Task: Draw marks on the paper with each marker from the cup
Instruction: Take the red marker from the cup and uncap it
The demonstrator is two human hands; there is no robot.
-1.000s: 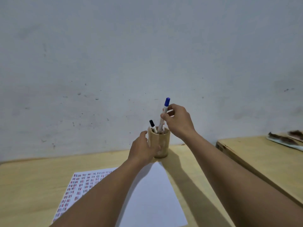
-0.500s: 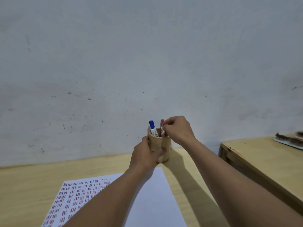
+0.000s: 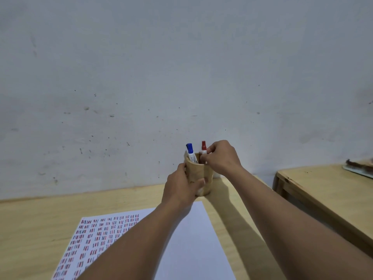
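A wooden cup (image 3: 199, 174) stands at the far edge of the table by the wall. My left hand (image 3: 180, 187) wraps around its left side. A blue-capped marker (image 3: 190, 153) leans in the cup's left. My right hand (image 3: 221, 157) pinches a red-capped marker (image 3: 203, 148) just above the rim, its lower part still in the cup. The white paper (image 3: 193, 239) lies in front of the cup, its left half covered with rows of short red, blue and dark marks (image 3: 96, 237); my left forearm hides part of it.
A light wooden table (image 3: 36, 225) carries the paper and cup. A grey-white wall rises right behind. A second wooden table (image 3: 323, 190) stands to the right, separated by a gap, with a brush-like object on a tray (image 3: 359, 168) at its far edge.
The blue marker, held above the cup a second ago, now rests inside it. My right hand has shifted to the red marker and lifted it slightly. The left hand stays on the cup.
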